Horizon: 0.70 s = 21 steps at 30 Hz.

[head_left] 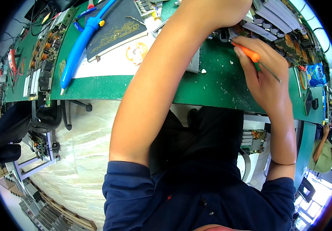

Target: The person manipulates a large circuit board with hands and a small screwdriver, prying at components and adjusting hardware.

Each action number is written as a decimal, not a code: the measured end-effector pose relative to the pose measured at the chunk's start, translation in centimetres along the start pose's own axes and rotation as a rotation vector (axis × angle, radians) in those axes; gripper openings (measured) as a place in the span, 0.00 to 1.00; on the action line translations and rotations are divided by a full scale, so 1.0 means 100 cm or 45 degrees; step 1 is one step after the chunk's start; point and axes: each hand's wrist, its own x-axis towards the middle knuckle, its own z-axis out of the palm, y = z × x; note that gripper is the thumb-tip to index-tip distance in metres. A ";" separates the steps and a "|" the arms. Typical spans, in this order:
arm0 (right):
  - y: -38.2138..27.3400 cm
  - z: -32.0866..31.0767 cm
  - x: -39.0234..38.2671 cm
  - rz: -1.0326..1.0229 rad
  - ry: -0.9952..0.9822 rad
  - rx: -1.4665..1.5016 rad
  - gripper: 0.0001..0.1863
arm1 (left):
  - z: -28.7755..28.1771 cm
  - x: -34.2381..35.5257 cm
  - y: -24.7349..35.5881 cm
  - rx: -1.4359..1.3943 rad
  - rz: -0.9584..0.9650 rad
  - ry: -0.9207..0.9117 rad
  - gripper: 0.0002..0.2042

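- The fingers of the person's bare right hand (271, 57) are curled, with thumb and forefinger pinching an orange-handled metal screwdriver (251, 56); its thin shaft slants back over the hand toward the wrist.
- The right fingertips are near a large circuit-board assembly with pale finned heat sinks and round capacitors (275, 17); contact cannot be told.
- The bare left hand (232, 10) is beside that assembly at the upper edge; its fingers are hidden, so their state cannot be told.
- The left forearm slants up to the right; the right forearm rises nearly upright.
- A shiny blue packet (316, 74), contents hidden, is at the green tabletop's (219, 88) right side.
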 end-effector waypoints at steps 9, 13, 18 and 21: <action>0.006 0.002 -0.003 0.144 0.116 0.051 0.07 | -0.001 -0.002 0.002 0.006 0.032 0.017 0.15; 0.005 0.006 -0.015 0.346 0.193 0.227 0.08 | -0.003 0.001 0.005 0.024 -0.038 -0.014 0.15; 0.009 0.014 -0.025 0.456 0.287 0.406 0.08 | 0.001 -0.003 0.000 -0.013 0.062 0.028 0.15; 0.005 0.015 -0.025 0.535 0.303 0.461 0.08 | -0.002 -0.005 0.001 -0.076 0.058 0.003 0.15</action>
